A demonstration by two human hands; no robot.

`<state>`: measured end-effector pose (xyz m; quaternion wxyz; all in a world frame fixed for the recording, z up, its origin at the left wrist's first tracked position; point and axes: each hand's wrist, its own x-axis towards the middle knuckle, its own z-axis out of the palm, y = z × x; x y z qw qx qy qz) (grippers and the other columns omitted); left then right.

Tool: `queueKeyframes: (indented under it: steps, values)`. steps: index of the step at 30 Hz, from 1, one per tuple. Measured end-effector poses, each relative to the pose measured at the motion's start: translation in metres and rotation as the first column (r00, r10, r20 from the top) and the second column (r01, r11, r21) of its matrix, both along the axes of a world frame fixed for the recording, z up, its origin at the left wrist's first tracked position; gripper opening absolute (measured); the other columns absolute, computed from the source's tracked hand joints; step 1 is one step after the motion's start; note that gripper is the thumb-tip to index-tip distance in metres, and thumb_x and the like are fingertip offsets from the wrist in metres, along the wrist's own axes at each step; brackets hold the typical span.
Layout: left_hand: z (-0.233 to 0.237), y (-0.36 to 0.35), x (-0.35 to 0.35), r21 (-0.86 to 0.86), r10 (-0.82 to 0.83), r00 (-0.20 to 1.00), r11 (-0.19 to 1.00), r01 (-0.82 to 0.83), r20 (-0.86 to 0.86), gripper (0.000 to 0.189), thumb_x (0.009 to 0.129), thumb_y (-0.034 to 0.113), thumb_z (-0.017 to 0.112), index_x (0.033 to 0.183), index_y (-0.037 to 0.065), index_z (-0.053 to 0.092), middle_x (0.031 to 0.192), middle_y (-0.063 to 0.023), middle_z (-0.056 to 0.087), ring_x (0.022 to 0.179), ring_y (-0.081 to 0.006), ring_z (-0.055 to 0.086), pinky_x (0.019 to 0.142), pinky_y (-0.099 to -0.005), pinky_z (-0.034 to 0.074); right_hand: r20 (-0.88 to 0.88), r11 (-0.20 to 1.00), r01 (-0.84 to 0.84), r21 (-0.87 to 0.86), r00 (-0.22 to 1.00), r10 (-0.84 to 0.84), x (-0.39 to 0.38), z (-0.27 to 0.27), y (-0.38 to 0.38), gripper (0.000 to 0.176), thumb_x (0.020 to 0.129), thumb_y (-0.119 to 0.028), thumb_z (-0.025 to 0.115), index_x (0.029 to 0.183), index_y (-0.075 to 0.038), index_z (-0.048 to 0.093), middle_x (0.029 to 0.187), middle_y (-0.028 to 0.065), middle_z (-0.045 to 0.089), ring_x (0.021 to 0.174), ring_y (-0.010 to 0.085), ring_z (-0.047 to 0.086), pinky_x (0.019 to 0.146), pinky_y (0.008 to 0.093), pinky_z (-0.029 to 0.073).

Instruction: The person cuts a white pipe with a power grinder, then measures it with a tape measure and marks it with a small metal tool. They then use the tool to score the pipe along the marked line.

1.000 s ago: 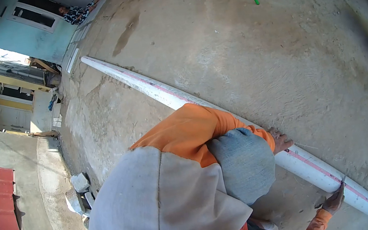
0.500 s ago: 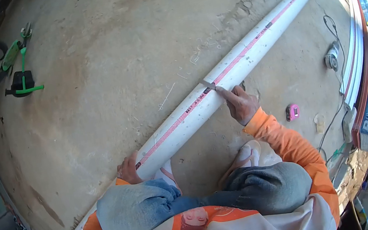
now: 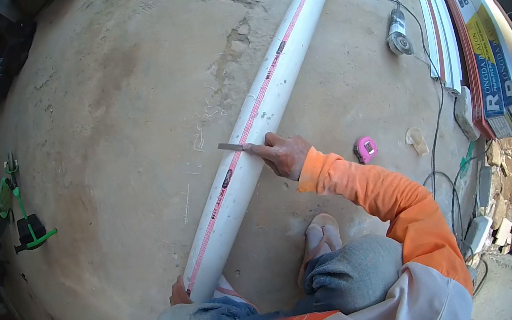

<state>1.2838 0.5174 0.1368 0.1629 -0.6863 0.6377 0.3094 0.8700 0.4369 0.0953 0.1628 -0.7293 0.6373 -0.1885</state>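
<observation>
A long white pipe [image 3: 272,94] with a pink printed stripe and dark marks lies across the floor in front of me. My right hand [image 3: 285,155] is closed on a thin, flat grey blade [image 3: 229,146], index finger stretched along it. The blade lies crosswise on top of the pipe, and its free end sticks out past the left side. My left hand [image 3: 179,291] holds the pipe's left side near my knee; its fingers are partly hidden.
On the right lie a pink tape measure [image 3: 365,149], an angle grinder [image 3: 397,34] with its cord, and stacked long panels [image 3: 487,56]. Pencil marks [image 3: 198,132] show on the concrete beside the pipe. A green scooter [image 3: 25,216] stands at the left.
My view has shifted, so the pipe looks steeper. My right hand with the blade sits slightly farther up the pipe from the dark mark. My left hand stays on the pipe.
</observation>
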Motion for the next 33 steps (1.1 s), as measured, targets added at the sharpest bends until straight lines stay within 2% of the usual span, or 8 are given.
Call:
queueKeyframes:
  steps: [3,5,6,8,14,20,26,33]
  values:
    - [-0.004,0.001,-0.019,0.064,0.023,0.997,0.998,-0.028,0.069,0.085,0.061,0.038,0.076,0.127,0.003,0.036,0.11,-0.02,0.05,0.102,-0.0382,0.052,0.088,-0.0463,0.041,-0.006,0.839,0.517,-0.168,0.851,-0.525,-0.131,-0.043,-0.046,0.026,0.089,-0.018,0.046,0.112,-0.021,0.057,0.082,0.0139,0.057,0.072,0.0337,0.059,0.064,0.0437,0.049]
    - [-0.02,0.003,-0.013,0.05,-0.015,0.999,0.999,0.013,0.042,0.085,0.062,0.037,0.076,0.127,0.002,0.035,0.111,-0.02,0.05,0.103,-0.0377,0.052,0.089,-0.0453,0.04,0.122,0.438,0.884,0.161,0.422,-0.898,-0.25,-0.078,-0.051,0.03,0.09,-0.027,0.041,0.113,-0.018,0.057,0.096,0.0169,0.062,0.09,0.0371,0.058,0.078,0.0441,0.046]
    - [-0.028,0.003,-0.01,0.047,-0.036,0.999,0.998,0.034,0.029,0.085,0.062,0.037,0.076,0.127,0.002,0.035,0.111,-0.02,0.05,0.103,-0.0374,0.052,0.089,-0.0448,0.04,0.095,0.361,0.932,0.04,0.356,-0.93,-0.282,-0.071,-0.034,0.031,0.089,-0.026,0.042,0.115,-0.016,0.057,0.1,0.0175,0.062,0.093,0.0373,0.058,0.08,0.0426,0.045]
    - [-0.042,-0.002,0.0,0.043,-0.081,0.997,0.996,0.081,-0.008,0.085,0.062,0.037,0.076,0.128,0.002,0.035,0.112,-0.0201,0.051,0.103,-0.0369,0.052,0.09,-0.0439,0.04,0.151,0.326,0.936,-0.134,0.345,-0.926,-0.324,-0.079,0.006,0.031,0.088,-0.027,0.044,0.115,-0.015,0.056,0.098,0.017,0.063,0.091,0.036,0.059,0.08,0.0421,0.045]
    - [-0.064,-0.056,-0.005,0.045,-0.291,0.92,0.949,0.313,-0.263,0.084,0.064,0.037,0.075,0.128,0.0,0.034,0.113,-0.0202,0.051,0.105,-0.0352,0.052,0.093,-0.041,0.04,0.194,0.226,0.974,-0.02,0.226,-0.955,-0.31,-0.114,0.126,0.037,0.087,-0.033,0.051,0.117,-0.012,0.053,0.078,0.0152,0.062,0.072,0.0286,0.06,0.069,0.0389,0.046]
    - [-0.074,-0.213,-0.169,-0.107,-0.582,0.665,0.784,0.612,-0.468,0.069,0.079,0.038,0.064,0.13,0.002,0.034,0.111,-0.0171,0.055,0.103,-0.0265,0.053,0.093,-0.0381,0.04,0.205,0.163,0.976,0.142,0.133,-0.97,-0.274,-0.122,0.161,0.037,0.086,-0.029,0.053,0.115,-0.007,0.053,0.078,0.0153,0.062,0.073,0.0301,0.061,0.069,0.0391,0.046]
    - [-0.097,-0.279,-0.361,-0.223,-0.472,0.779,0.882,0.416,-0.412,0.091,0.065,0.047,0.075,0.131,0.002,0.031,0.116,-0.0197,0.052,0.107,-0.0299,0.052,0.093,-0.0377,0.04,0.155,0.09,0.99,-0.109,0.106,-0.982,-0.261,-0.13,0.171,0.035,0.083,-0.02,0.053,0.116,-0.008,0.053,0.101,0.02,0.058,0.093,0.0341,0.056,0.08,0.0417,0.044]
    - [-0.112,-0.255,-0.405,-0.273,-0.418,0.825,0.903,0.331,-0.382,0.092,0.057,0.033,0.081,0.128,0.002,0.032,0.113,-0.02,0.052,0.108,-0.033,0.051,0.093,-0.0392,0.041,-0.011,0.21,0.966,-0.148,0.211,-0.977,-0.238,-0.141,0.168,0.043,0.078,-0.018,0.058,0.119,-0.007,0.05,0.107,0.0186,0.052,0.099,0.0352,0.051,0.085,0.0431,0.041]
